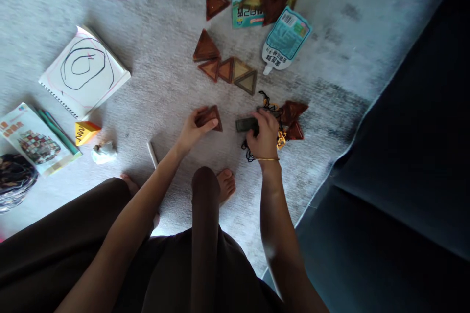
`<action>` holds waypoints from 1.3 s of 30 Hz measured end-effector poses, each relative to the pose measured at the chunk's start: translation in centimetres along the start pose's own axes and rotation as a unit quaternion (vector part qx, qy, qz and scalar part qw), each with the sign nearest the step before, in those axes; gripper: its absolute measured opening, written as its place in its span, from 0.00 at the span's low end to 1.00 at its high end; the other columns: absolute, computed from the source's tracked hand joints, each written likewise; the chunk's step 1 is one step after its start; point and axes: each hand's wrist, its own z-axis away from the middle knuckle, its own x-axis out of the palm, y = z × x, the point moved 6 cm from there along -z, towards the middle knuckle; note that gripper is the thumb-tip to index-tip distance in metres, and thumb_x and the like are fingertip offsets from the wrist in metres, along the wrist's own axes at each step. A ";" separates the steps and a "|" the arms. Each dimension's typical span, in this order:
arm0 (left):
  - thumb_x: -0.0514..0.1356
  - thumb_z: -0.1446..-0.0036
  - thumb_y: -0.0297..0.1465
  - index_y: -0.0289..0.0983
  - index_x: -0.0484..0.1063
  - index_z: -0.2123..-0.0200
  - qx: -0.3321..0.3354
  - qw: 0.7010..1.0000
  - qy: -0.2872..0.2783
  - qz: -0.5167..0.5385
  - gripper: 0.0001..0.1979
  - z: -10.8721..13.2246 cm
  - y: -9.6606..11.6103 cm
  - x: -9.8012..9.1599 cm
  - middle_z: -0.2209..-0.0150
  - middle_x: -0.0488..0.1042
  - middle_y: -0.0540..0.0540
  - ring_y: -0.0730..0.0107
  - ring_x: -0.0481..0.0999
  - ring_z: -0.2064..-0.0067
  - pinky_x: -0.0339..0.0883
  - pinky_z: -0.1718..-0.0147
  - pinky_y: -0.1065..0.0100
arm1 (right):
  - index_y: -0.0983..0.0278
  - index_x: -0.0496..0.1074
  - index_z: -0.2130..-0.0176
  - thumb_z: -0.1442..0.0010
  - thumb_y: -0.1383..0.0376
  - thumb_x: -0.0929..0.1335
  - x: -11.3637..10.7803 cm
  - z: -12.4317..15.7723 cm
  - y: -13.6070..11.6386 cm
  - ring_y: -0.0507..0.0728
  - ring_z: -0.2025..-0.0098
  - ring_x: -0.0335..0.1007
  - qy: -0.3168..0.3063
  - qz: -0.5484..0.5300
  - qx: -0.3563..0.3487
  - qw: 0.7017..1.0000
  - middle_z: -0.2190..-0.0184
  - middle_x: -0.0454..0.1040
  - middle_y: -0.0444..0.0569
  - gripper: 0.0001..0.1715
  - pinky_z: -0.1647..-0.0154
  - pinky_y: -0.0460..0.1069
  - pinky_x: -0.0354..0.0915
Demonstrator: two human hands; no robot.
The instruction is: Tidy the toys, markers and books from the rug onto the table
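My left hand (194, 131) is closed on a reddish-brown triangular tile (215, 116), thumb on top. My right hand (265, 134) pinches a dark green, flat-sided block (242, 124); its far end is hidden under the fingers. Beneath and around that hand lie a tangled black cord (246, 155), yellow chain-like bits (281, 139) and red-brown triangular tiles (293, 111). Ahead of my hands, a brown triangle (206, 46) touches a row of smaller orange, tan and olive triangles (242, 69). One more red-brown triangle (216, 3) lies apart, farther away.
A blue-and-white spouted pouch (288, 39) lies beside a colourful booklet (242, 14) bearing several triangles. To the left are a spiral sketchbook (86, 71), books (40, 137), an orange wedge (86, 132), a crumpled clear wrapper (105, 151) and a white stick (152, 153). A dark sofa (396, 171) borders the right.
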 end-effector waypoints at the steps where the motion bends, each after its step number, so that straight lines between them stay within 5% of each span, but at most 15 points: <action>1: 0.65 0.48 0.47 0.38 0.63 0.44 0.020 1.000 0.020 -0.008 0.33 -0.3 0.4 -0.4 0.46 0.72 0.39 0.57 0.73 0.44 0.66 0.44 0.55 | 0.60 0.69 0.44 0.48 0.70 0.67 -0.5 -0.4 1.0 0.68 0.33 0.53 0.024 0.051 0.008 0.998 0.38 0.64 0.55 0.31 0.33 0.69 0.50; 7: 0.66 0.49 0.48 0.40 0.65 0.46 0.107 0.965 0.097 -0.220 0.31 -1.0 2.7 -2.3 0.45 0.72 0.39 0.51 0.63 0.37 0.57 0.38 0.48 | 0.60 0.66 0.42 0.46 0.63 0.68 -1.6 -2.0 5.1 0.68 0.36 0.56 0.049 0.137 0.033 0.989 0.41 0.66 0.57 0.31 0.36 0.70 0.53; 14: 0.61 0.42 0.47 0.44 0.63 0.43 0.148 0.935 0.139 -0.291 0.27 0.9 5.6 -2.9 0.35 0.60 0.41 0.49 0.48 0.30 0.49 0.35 0.45 | 0.61 0.70 0.50 0.47 0.59 0.71 -1.1 -2.2 4.2 0.65 0.46 0.66 0.085 0.025 0.058 0.994 0.50 0.71 0.56 0.25 0.50 0.64 0.70; 18: 0.56 0.37 0.46 0.43 0.63 0.42 0.183 0.957 0.054 -0.221 0.24 2.3 6.7 0.7 0.39 0.67 0.43 0.57 0.64 0.37 0.60 0.39 0.54 | 0.57 0.68 0.47 0.44 0.54 0.70 1.2 -1.2 0.9 0.60 0.50 0.70 0.069 -0.164 0.055 0.982 0.52 0.72 0.51 0.26 0.55 0.56 0.74; 21: 0.53 0.35 0.45 0.40 0.68 0.46 0.136 0.984 -0.019 -0.114 0.20 2.1 5.8 3.4 0.48 0.75 0.43 0.61 0.75 0.46 0.69 0.47 0.60 | 0.55 0.70 0.50 0.46 0.52 0.72 3.0 -0.5 -2.5 0.57 0.53 0.72 0.036 -0.276 0.034 0.960 0.56 0.73 0.48 0.25 0.55 0.53 0.74; 27: 0.59 0.39 0.36 0.37 0.73 0.53 0.076 0.991 -0.071 -0.082 0.14 1.1 3.6 3.8 0.52 0.78 0.42 0.61 0.78 0.52 0.72 0.49 0.60 | 0.57 0.73 0.57 0.45 0.52 0.72 4.7 0.3 -4.0 0.55 0.60 0.75 0.003 -0.355 0.052 0.933 0.64 0.76 0.45 0.18 0.55 0.53 0.74; 33: 0.62 0.46 0.23 0.39 0.69 0.50 0.089 0.966 -0.018 -0.240 0.20 2.0 2.3 4.2 0.49 0.74 0.40 0.56 0.73 0.48 0.68 0.45 0.53 | 0.61 0.74 0.59 0.40 0.53 0.67 1.2 0.4 0.1 0.58 0.68 0.73 0.037 -0.094 0.154 0.983 0.72 0.74 0.47 0.16 0.59 0.59 0.72; 39: 0.59 0.43 0.26 0.39 0.69 0.51 0.088 0.959 0.011 -0.269 0.16 3.1 1.5 6.1 0.50 0.72 0.38 0.51 0.70 0.45 0.63 0.43 0.48 | 0.59 0.69 0.46 0.43 0.59 0.70 -1.5 -6.0 -1.8 0.70 0.40 0.60 0.053 0.157 0.064 0.984 0.46 0.70 0.56 0.26 0.40 0.72 0.54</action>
